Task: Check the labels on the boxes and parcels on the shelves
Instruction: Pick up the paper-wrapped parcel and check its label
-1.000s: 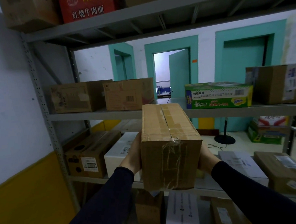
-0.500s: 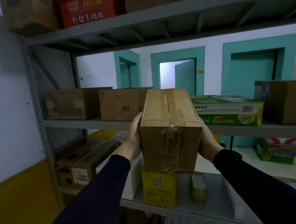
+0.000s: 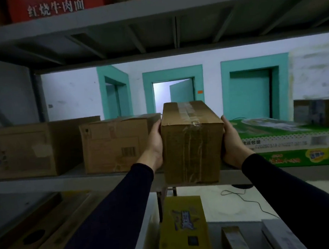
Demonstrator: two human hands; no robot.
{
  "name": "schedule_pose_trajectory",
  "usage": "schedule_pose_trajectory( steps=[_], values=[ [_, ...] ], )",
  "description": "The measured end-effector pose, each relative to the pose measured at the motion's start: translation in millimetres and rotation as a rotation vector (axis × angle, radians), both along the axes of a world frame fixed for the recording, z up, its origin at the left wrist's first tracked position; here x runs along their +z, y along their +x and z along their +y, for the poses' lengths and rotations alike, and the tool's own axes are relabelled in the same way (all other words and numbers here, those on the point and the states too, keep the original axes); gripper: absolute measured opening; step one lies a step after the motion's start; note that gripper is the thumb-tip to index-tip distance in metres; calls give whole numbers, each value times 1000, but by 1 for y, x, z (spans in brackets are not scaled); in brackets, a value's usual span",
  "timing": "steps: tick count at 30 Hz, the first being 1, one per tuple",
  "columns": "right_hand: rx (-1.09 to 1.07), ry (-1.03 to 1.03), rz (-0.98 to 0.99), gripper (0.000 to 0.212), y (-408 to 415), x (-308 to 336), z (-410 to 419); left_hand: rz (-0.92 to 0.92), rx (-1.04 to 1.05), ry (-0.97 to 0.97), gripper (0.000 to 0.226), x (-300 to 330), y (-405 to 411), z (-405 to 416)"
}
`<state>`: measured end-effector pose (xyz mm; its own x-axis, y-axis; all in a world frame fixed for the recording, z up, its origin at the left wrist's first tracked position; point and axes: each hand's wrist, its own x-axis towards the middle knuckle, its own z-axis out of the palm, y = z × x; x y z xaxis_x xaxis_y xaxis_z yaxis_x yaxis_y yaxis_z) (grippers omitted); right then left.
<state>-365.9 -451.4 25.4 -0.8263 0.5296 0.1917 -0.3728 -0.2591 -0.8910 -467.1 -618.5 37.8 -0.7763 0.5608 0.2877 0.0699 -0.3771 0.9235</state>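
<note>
I hold a taped brown cardboard box (image 3: pixel 192 142) end-on between both hands at the level of the middle shelf (image 3: pixel 47 184). My left hand (image 3: pixel 154 144) presses its left side and my right hand (image 3: pixel 232 142) presses its right side. The near end of the box hangs in front of the shelf edge, in the gap between a brown box with a barcode (image 3: pixel 115 145) and a flat green carton (image 3: pixel 283 141). No label shows on the faces turned to me.
A larger brown box (image 3: pixel 25 148) stands at the shelf's far left, another box (image 3: pixel 322 113) at far right. A red carton (image 3: pixel 54 5) sits on the top shelf. Below are a yellow box (image 3: pixel 183 228) and several brown boxes (image 3: pixel 36 230). Teal doorways show behind.
Both hands have raised the taped box from the lower shelf level up to the middle shelf and pushed it forward into the gap; the view has tilted upward.
</note>
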Motion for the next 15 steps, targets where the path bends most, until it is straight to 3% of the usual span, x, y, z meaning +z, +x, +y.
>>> schedule_pose_trajectory(
  steps=[10,15],
  values=[
    [-184,52,-46,58,-71,-10,28,-66,-23,13,70,-4,-63,44],
    [-271,82,-140,80,-95,-12,40,-57,52,20,68,-7,-81,59]
  ],
)
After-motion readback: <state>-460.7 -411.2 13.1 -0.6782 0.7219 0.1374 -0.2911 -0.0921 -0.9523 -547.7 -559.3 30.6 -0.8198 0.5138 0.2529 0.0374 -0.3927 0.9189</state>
